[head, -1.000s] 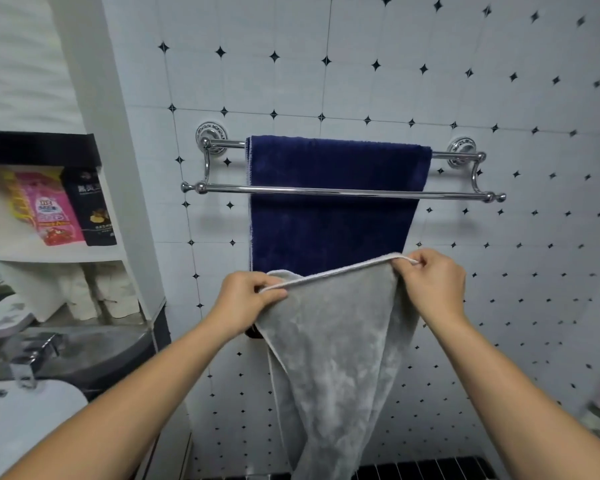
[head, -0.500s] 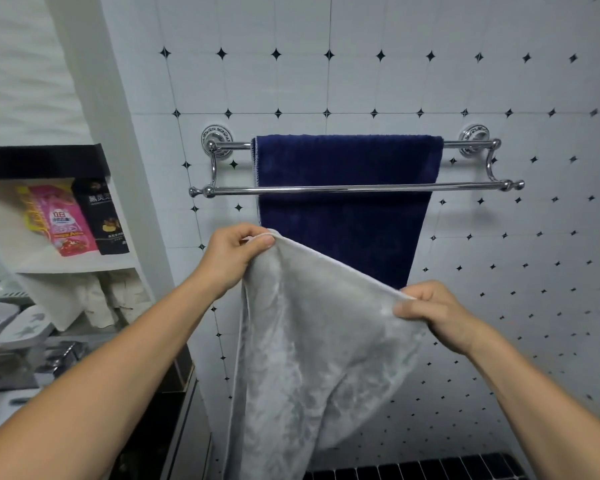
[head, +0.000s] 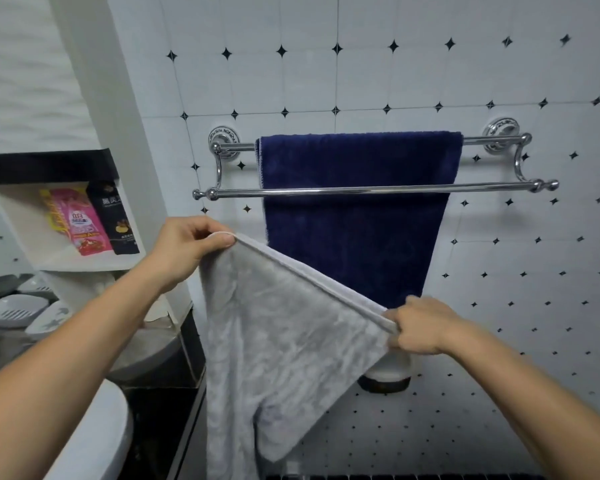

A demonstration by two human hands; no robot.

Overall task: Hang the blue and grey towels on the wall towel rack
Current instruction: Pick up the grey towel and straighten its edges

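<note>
A chrome double-bar towel rack (head: 250, 193) is fixed to the tiled wall. The blue towel (head: 357, 233) hangs over its rear bar, behind the front bar. Below the rack I hold the grey towel (head: 284, 344) stretched by its top edge, slanting down to the right. My left hand (head: 187, 247) pinches the upper left corner, just under the front bar's left end. My right hand (head: 423, 327) grips the edge lower down, in front of the blue towel's bottom hem. The rest of the grey towel hangs down out of the frame.
A white pillar (head: 118, 133) stands left of the rack. Beside it a shelf (head: 49, 261) holds a pink pouch (head: 80, 223) and a black pouch (head: 118, 220). A white fixture (head: 94, 438) sits at the lower left. A round wall fitting (head: 385, 379) is below my right hand.
My right hand has dropped from level with the left to well below it, so the grey towel's top edge now slants. My left hand rose toward the rack. The view moved closer.
</note>
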